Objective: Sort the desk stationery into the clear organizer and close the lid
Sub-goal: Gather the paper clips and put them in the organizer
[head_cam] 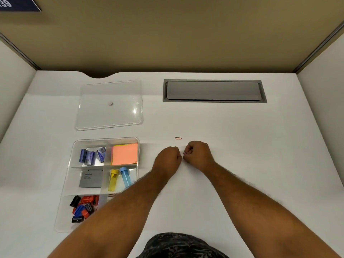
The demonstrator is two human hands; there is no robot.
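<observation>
Hands meet on the worktop (223, 138), right of the clear organizer (69, 175). Right hand (198, 155) is curled, fingertips pinching a small paper clip (185, 152). Left hand (168, 158) is also curled tight, fingertips pressed together at a tiny bit of wire (181, 156); cannot tell if that is a second clip or the end of the same one.

One loose paper clip (178, 138) still lies on the worktop, farther from the body than both hands and right of the organizer, apart from the knuckles. Its long axis runs left-right across the view. It sits roughly between the two hands, slightly nearer the right one, so judged an easy forward reach for either.

Organizer already holds blue staple boxes (92, 155), sticky notes (125, 154), grey box (91, 179), yellow and blue tubes (119, 178), sharpeners (82, 208), and one clip (111, 195) in the near right compartment. Lid (109, 105) lies off, beyond the organizer, so closing is not yet done.
</observation>
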